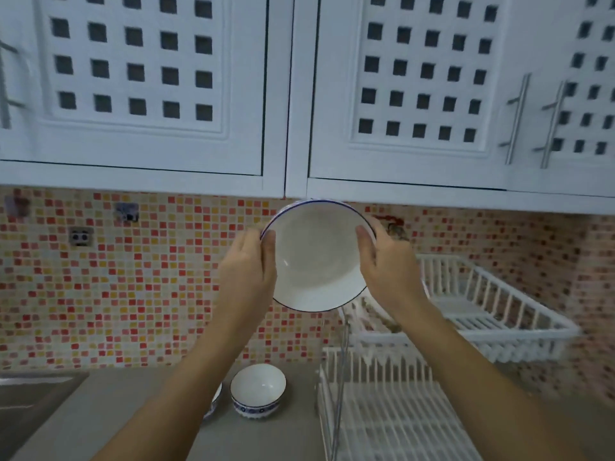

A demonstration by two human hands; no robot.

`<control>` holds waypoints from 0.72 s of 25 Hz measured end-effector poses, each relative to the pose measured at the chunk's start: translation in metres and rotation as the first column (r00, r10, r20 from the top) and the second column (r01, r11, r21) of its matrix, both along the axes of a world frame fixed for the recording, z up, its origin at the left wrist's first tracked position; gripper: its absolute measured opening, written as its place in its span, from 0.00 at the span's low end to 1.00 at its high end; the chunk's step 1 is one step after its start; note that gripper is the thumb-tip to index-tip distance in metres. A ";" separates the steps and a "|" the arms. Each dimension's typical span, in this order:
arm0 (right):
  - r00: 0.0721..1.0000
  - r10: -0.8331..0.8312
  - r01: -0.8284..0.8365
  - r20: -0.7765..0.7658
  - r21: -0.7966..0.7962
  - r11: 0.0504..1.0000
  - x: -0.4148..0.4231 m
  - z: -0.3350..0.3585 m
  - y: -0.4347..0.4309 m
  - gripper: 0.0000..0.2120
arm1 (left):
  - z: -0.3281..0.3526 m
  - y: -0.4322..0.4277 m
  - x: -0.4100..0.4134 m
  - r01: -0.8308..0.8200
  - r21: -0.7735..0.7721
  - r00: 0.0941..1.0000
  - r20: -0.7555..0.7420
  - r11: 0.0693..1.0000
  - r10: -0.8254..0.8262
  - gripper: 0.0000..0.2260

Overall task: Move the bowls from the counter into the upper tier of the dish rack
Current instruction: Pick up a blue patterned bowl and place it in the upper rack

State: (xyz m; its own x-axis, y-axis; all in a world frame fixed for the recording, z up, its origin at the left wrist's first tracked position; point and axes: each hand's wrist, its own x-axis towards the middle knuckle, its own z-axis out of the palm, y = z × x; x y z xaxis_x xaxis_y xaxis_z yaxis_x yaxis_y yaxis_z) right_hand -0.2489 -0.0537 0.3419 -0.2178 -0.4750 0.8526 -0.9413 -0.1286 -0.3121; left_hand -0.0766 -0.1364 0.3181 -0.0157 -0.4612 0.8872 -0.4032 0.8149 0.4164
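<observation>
A large white bowl with a thin blue rim (316,257) is held up in front of the tiled wall, tilted so its inside faces me. My left hand (248,264) grips its left edge and my right hand (387,261) grips its right edge. The bowl hangs left of the upper tier of the white dish rack (519,314). On the grey counter (139,410) below stands a smaller white bowl with a blue patterned base (258,390). The edge of another bowl (214,402) shows beside it, mostly hidden behind my left forearm.
The lower tier of the rack (392,420) stands at the bottom right. White wall cupboards (286,94) with metal handles hang overhead, close above the raised bowl. A sink edge (30,394) lies at the lower left. Wall sockets (81,236) sit on the mosaic tiles.
</observation>
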 end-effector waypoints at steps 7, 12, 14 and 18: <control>0.992 -0.061 0.027 -0.114 -0.273 0.962 -0.140 -0.008 0.051 0.26 | 0.030 0.042 -0.117 0.490 0.255 0.794 0.264 0.834 -0.547 0.38; 0.947 -0.047 -0.067 -0.317 -0.339 0.938 -0.232 -0.010 0.073 0.21 | 0.026 0.059 -0.201 0.556 0.368 0.679 0.317 0.746 -0.662 0.46; 0.933 -0.091 -0.061 -0.347 -0.404 0.913 -0.259 -0.009 0.079 0.22 | 0.025 0.067 -0.230 0.574 0.341 0.666 0.335 0.745 -0.666 0.50; 0.927 0.016 -0.153 -0.375 -0.338 0.929 -0.302 -0.011 0.078 0.21 | 0.025 0.070 -0.271 0.528 0.240 0.726 0.369 0.814 -0.580 0.44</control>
State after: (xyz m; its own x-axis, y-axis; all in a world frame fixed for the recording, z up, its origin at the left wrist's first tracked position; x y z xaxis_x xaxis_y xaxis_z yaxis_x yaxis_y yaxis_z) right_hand -0.5510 0.0238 0.3314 0.1632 -0.1288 0.9781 -0.9597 -0.2504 0.1272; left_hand -0.3471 -0.0662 0.3435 -0.6452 -0.3485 0.6799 -0.0457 0.9059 0.4209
